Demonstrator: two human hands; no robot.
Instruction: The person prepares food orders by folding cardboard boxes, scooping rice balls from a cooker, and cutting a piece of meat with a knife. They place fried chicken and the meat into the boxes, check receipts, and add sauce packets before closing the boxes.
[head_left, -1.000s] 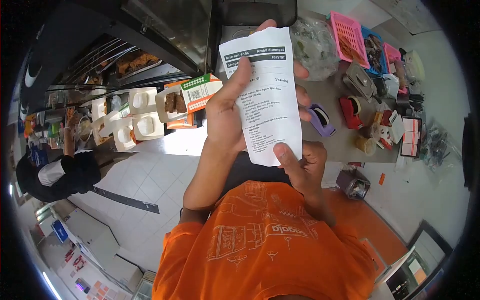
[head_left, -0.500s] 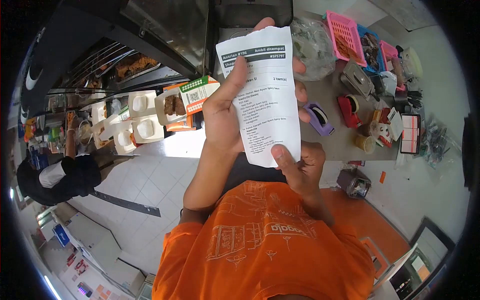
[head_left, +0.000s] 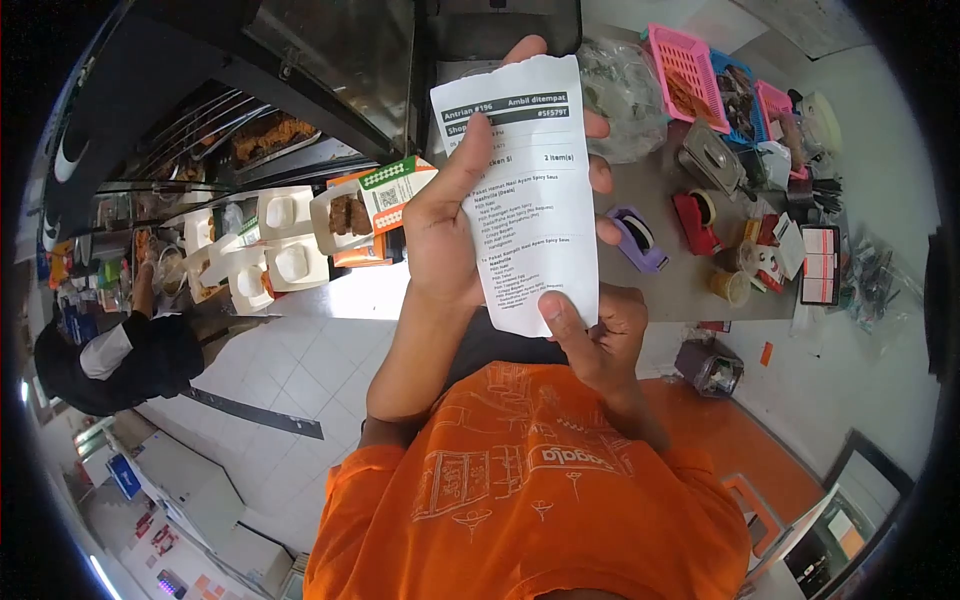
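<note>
A printed paper receipt [head_left: 530, 210] is held up in front of my chest, its text facing me. My left hand [head_left: 450, 220] grips it from behind, the thumb lying over its left edge and the fingertips showing past the right edge. At the lower end, my right hand [head_left: 600, 335] pinches the paper, thumb on the front and the other fingers mostly behind it. To the left of my left hand are open food boxes [head_left: 290, 262] with white rounded portions, and one box with brown pieces [head_left: 350, 214].
A dark cabinet [head_left: 330, 70] with trays of fried food stands at upper left. On the right counter are a pink basket [head_left: 688, 80], a purple tape dispenser [head_left: 640, 238], a red tape dispenser [head_left: 697, 222] and a cup [head_left: 730, 288]. Another person [head_left: 120, 360] works at far left.
The receipt and both my hands have shifted very slightly left, with the same grip. At far left, the other person's arm has moved a little.
</note>
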